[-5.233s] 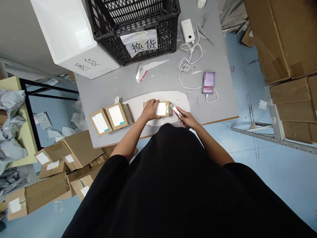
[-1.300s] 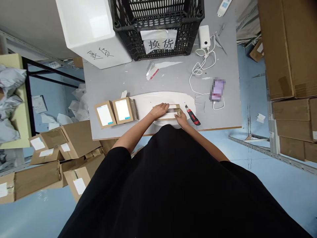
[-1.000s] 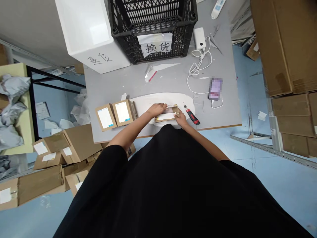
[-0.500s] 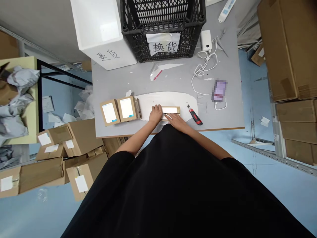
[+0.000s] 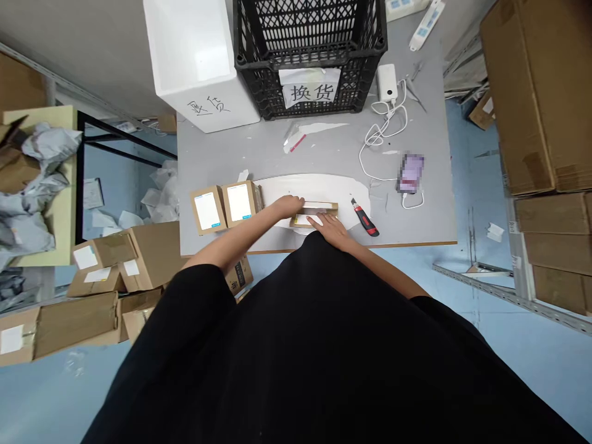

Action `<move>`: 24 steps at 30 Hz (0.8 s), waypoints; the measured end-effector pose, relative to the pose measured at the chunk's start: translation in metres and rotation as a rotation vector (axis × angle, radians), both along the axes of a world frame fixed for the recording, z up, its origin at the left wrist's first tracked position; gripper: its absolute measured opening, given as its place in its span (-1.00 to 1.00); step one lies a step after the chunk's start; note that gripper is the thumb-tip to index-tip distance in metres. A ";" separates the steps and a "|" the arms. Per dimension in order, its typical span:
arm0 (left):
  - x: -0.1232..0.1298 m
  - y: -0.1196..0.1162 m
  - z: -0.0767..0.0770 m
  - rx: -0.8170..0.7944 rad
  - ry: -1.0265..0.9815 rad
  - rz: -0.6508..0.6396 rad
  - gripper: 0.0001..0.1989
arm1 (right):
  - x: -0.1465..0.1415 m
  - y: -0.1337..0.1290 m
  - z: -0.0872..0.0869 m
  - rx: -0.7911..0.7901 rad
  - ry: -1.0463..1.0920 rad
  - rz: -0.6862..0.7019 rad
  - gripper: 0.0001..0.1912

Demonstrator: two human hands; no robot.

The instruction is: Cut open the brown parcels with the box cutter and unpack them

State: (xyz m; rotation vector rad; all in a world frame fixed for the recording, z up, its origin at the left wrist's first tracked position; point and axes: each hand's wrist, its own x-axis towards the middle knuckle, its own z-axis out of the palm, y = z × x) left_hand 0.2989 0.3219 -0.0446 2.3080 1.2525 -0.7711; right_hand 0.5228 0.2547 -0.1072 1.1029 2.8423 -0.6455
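I see the small box (image 5: 331, 207) at the table's (image 5: 259, 148) near edge, left of the knife (image 5: 365, 217). My left hand (image 5: 290, 206) touches its left end, grip unclear; my right hand (image 5: 330, 229) lies across it, fingers spread.

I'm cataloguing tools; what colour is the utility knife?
The knife is mostly red and black, clearest in the head view.

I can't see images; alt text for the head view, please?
Left hand and right hand touch a small cardboard box at a grey table. A utility knife lies right, two labelled boxes left; a black crate stands behind.
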 end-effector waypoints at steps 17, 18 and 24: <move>0.027 -0.089 -0.009 0.482 -0.371 0.280 -0.49 | 0.018 0.008 0.028 0.010 0.082 -0.175 -0.32; 0.033 -0.091 -0.011 0.455 -0.402 0.249 -0.53 | 0.022 0.010 0.028 -0.006 0.089 -0.177 -0.33; 0.064 -0.073 -0.019 0.285 -0.412 0.262 -0.52 | 0.047 0.014 0.016 -0.048 0.175 -0.169 -0.37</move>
